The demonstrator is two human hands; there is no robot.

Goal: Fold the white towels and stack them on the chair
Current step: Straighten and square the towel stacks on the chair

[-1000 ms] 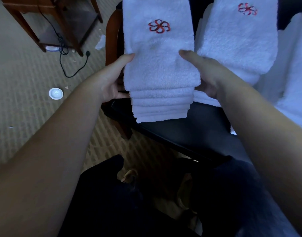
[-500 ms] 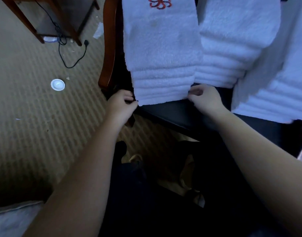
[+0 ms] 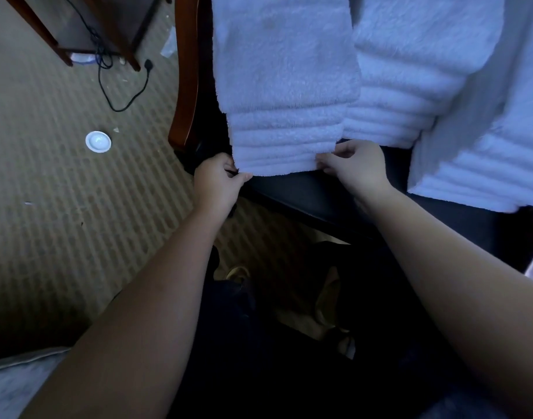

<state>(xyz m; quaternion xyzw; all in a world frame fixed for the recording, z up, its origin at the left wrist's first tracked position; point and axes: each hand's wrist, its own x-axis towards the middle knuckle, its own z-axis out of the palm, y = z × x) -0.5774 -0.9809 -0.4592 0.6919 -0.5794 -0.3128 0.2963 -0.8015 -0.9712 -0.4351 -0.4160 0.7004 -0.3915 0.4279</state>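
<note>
A stack of folded white towels lies on the dark seat of a wooden-armed chair. My left hand pinches the stack's near left bottom corner. My right hand pinches its near right bottom corner. A second stack of white towels sits beside it to the right, and a third stack lies further right. The far ends of all stacks run out of view at the top.
Patterned carpet lies to the left, with a small white round lid and a black cable by a wooden table leg. My dark-trousered legs are below. A pale cushion edge shows at bottom left.
Both hands came down from the top sides of the left stack to its near bottom corners and now pinch them. The view has tilted, so the towels sit higher in frame.
</note>
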